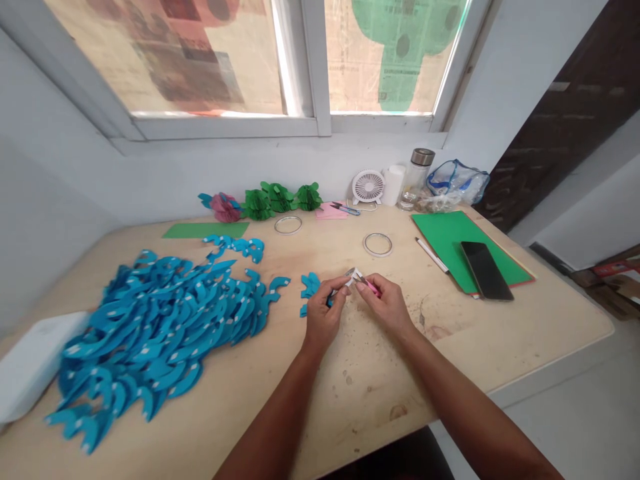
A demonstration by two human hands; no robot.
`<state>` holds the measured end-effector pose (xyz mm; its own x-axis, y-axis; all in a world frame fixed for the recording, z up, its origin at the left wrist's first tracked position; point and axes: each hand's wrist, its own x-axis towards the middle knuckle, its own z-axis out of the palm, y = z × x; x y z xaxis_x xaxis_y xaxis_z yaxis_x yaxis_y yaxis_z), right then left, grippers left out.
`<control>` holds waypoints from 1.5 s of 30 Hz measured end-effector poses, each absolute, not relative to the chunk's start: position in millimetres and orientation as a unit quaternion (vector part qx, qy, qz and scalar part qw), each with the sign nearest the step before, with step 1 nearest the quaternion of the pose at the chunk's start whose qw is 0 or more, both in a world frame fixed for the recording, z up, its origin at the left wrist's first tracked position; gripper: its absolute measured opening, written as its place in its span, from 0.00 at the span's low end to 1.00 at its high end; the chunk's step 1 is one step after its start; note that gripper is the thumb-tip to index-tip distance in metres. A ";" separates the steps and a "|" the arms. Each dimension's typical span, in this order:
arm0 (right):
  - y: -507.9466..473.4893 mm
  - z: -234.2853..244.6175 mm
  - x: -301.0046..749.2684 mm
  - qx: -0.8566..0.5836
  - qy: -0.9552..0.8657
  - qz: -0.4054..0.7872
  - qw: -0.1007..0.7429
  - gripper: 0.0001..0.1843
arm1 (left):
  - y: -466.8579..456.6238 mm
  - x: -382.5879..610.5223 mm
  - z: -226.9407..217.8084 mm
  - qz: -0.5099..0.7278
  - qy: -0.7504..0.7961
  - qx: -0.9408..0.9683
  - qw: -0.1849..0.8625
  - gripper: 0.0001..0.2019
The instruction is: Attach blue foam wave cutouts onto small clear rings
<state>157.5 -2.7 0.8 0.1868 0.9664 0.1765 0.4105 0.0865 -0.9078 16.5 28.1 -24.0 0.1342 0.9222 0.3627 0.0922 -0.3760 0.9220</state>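
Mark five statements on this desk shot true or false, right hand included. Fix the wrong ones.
1. The phone rests on the green sheet. True.
2. The blue pile lies right of the phone. False: it lies well to the left of it.
3. The fan stands left of the bottle. True.
4. The right hand lies flat, holding nothing. False: its fingers grip a pink tool.
5. Only one ring is in view. False: there are two, the other one farther left.
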 end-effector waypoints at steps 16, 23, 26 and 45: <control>-3.6 -0.5 155.7 -0.594 -0.569 0.313 0.474 0.16 | 29.5 18.8 -29.2 0.525 0.354 0.611 0.475 0.10; -3.6 -2.5 155.9 -0.594 -0.577 0.307 0.469 0.15 | 28.7 20.2 -27.7 0.525 0.358 0.620 0.461 0.10; -3.8 -1.8 155.8 -0.600 -0.580 0.300 0.462 0.16 | 28.7 20.2 -28.3 0.524 0.357 0.626 0.454 0.10; -3.1 -1.7 156.0 -0.616 -0.578 0.279 0.457 0.17 | 31.1 17.4 -29.3 0.535 0.371 0.607 0.456 0.11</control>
